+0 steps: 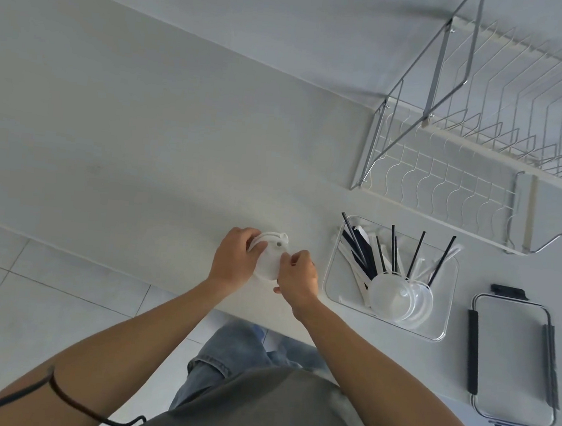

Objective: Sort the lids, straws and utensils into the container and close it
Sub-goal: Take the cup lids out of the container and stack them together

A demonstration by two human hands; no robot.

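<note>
As both hands (pixel 234 259) (pixel 297 276) grip lids (pixel 268 256), fingers curled

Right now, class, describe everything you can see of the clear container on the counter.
The clear container is a rectangular, transparent tub with rounded corners, plastic by the look of it. It sits open and upright on the pale counter, right of both hands and in front of the wire dish rack. Inside, black straws lean against its far wall, with white utensils and a stack of translucent round lids near the front. Its black-clipped cover lies apart, to the right. Neither hand touches it.
</note>
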